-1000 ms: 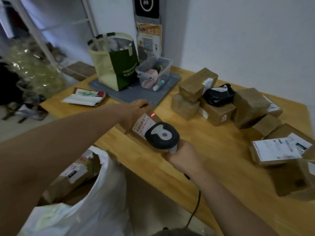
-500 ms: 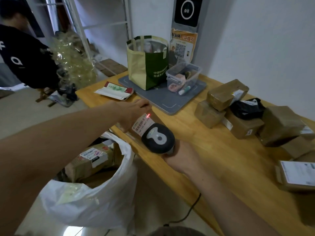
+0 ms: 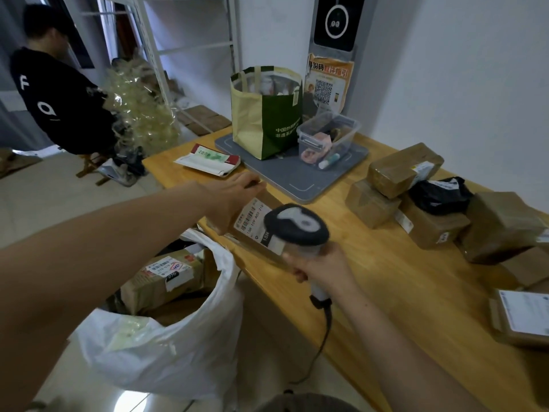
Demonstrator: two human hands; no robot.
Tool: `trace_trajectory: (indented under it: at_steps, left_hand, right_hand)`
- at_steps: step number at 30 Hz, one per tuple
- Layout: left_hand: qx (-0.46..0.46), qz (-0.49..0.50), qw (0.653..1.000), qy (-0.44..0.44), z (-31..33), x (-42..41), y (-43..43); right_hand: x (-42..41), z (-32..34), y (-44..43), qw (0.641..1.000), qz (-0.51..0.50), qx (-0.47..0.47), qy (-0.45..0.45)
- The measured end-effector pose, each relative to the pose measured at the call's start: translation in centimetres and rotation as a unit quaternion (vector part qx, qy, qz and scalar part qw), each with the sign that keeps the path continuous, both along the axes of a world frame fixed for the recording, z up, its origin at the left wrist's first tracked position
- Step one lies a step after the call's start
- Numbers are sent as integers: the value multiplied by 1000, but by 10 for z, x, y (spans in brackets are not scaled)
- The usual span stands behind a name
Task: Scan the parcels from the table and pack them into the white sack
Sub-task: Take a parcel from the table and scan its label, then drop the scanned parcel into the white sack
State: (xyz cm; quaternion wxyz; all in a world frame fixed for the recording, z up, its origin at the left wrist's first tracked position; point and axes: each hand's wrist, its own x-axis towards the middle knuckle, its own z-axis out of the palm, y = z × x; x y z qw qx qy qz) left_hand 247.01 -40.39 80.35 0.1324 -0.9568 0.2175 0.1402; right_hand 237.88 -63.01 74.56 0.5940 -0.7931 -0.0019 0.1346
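Note:
My left hand (image 3: 234, 200) grips a brown parcel (image 3: 252, 224) with a white barcode label at the near left edge of the wooden table (image 3: 386, 278). In my right hand (image 3: 322, 267) is a corded barcode scanner (image 3: 297, 228), its black and grey head held just over the parcel's label. Below the table's edge stands the open white sack (image 3: 166, 349), with a taped brown parcel (image 3: 166, 278) lying inside. Several more brown parcels (image 3: 401, 169) and a black bag parcel (image 3: 439, 194) sit piled at the table's right.
A grey mat (image 3: 297, 176) at the back carries a green shopping bag (image 3: 267, 114) and a clear plastic box (image 3: 326, 141). A flat envelope (image 3: 208, 160) lies at the back left of the table. A labelled parcel (image 3: 523, 319) sits at the right edge. A person in black (image 3: 56, 96) sits at far left.
The view has swung left and down, showing more of the sack and floor. The red scan dot on the label is gone. Both hands hold their places over the parcel.

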Motion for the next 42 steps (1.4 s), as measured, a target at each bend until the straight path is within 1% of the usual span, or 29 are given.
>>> trace_trajectory:
  at_steps: [2, 4, 5, 8, 11, 13, 16, 20, 22, 23, 24, 25, 26, 27, 28, 30, 32, 33, 34, 35, 37, 40, 42]
  left_hand:
    - [-54, 29, 998, 4, -4, -3, 7]
    - [-123, 65, 990, 12, -9, -11, 16]
    - [-157, 83, 984, 12, -13, -17, 20]
    - [-243, 126, 962, 5, -28, -41, 33]
    - [-288, 165, 943, 8, -45, -66, 46]
    - [-292, 197, 936, 6, -55, -83, 59]
    - [-300, 260, 918, -4, -73, -109, 83]
    - [-293, 326, 898, -27, -94, -139, 115]
    - [-318, 360, 877, -21, -100, -151, 138]
    - [-347, 388, 854, -16, -103, -156, 153]
    - [-388, 432, 814, -18, -108, -162, 169]
    - [-432, 489, 757, -29, -113, -167, 186]
    - [-458, 550, 696, -56, -121, -171, 205]
    - [-447, 607, 650, -89, -131, -174, 222]
    - [-411, 662, 616, -111, -141, -175, 239]
    - [-361, 750, 541, -115, -163, -173, 267]
    - [-378, 800, 457, -92, -187, -165, 288]
    - [-393, 814, 421, -75, -200, -160, 297]
    - [-405, 821, 398, -58, -212, -156, 304]
    - [-419, 821, 385, -40, -223, -154, 309]
    - [-446, 813, 372, -33, -242, -153, 317]
    - [-470, 813, 334, -79, -257, -161, 331]
    - [-466, 812, 334, -111, -254, -172, 342]
  right_hand:
    - [11, -5, -9, 990, -95, 91, 50]
    - [24, -14, -23, 967, -173, 148, 111]
    - [29, -19, -29, 954, -197, 175, 142]
    - [40, -30, -31, 931, -201, 227, 205]
    - [49, -38, -15, 925, -159, 269, 218]
    - [53, -40, 1, 934, -109, 262, 215]
    - [57, -43, 34, 954, -47, 214, 206]
    - [60, -45, 93, 975, -5, 138, 173]
    - [63, -45, 124, 979, -3, 126, 159]
    - [64, -46, 139, 979, -6, 132, 153]
    - [66, -46, 154, 979, -6, 140, 149]
    - [67, -47, 169, 979, -2, 145, 146]
    - [69, -47, 184, 979, 3, 146, 142]
    - [71, -48, 199, 980, 3, 145, 137]
    - [74, -49, 215, 980, -3, 147, 134]
    - [80, -54, 247, 979, -14, 152, 137]
    - [85, -59, 279, 983, 1, 139, 120]
    - [87, -63, 294, 986, 14, 127, 110]
    - [88, -67, 306, 988, 28, 114, 104]
    - [88, -72, 318, 989, 41, 100, 101]
    - [88, -82, 338, 991, 52, 78, 101]
    - [88, -88, 365, 992, 52, 66, 92]
    - [85, -86, 382, 992, 57, 67, 85]
